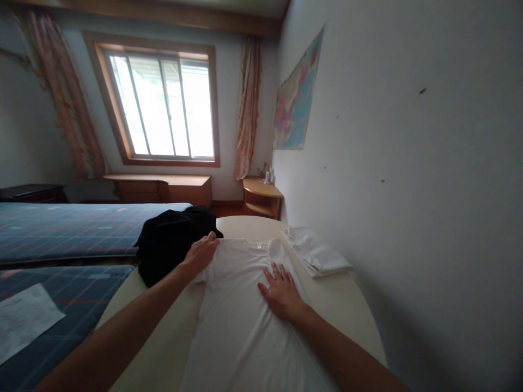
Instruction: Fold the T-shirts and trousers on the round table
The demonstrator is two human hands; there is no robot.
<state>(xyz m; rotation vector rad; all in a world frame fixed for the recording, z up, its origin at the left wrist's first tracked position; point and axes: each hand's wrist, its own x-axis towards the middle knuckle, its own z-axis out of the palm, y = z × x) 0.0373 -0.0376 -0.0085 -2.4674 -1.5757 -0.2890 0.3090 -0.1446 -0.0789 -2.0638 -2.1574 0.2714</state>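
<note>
In the head view, your left hand (203, 251) pinches the shoulder corner of the white T-shirt (232, 310), laid on the round table (355, 321); your right hand (281, 292) presses it, fingers spread. Smoothing appears underway; next, apply even tension.

Wall map (297, 100), window (157, 106) btwn curtains (248, 103)

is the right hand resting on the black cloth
No, the right hand lies spread on the white shirt.
</note>
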